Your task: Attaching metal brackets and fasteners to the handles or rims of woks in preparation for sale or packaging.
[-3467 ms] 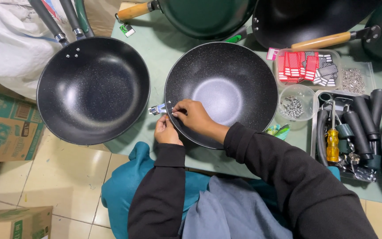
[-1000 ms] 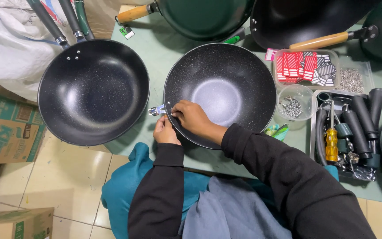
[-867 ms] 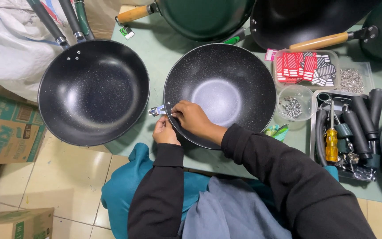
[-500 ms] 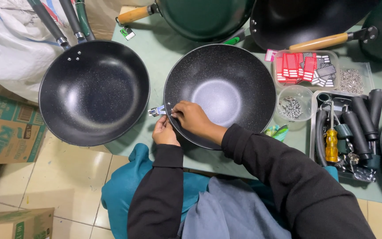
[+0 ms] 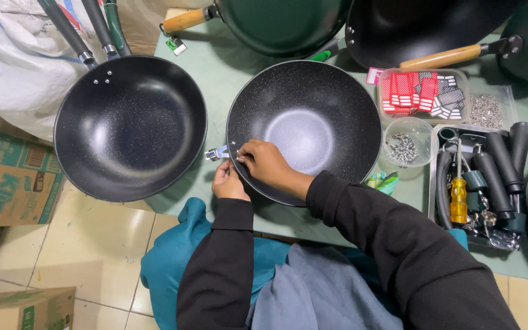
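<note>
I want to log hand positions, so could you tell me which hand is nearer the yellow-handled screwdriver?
Right. The right hand lies inside the pan's rim; the left hand is outside it, farther from the screwdriver.

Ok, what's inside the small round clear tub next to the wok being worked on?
The round clear tub holds a small heap of silvery metal bits, likely screws or rivets; too small to tell which. Its bottom under the heap is covered. It stands right of the wok.
</note>
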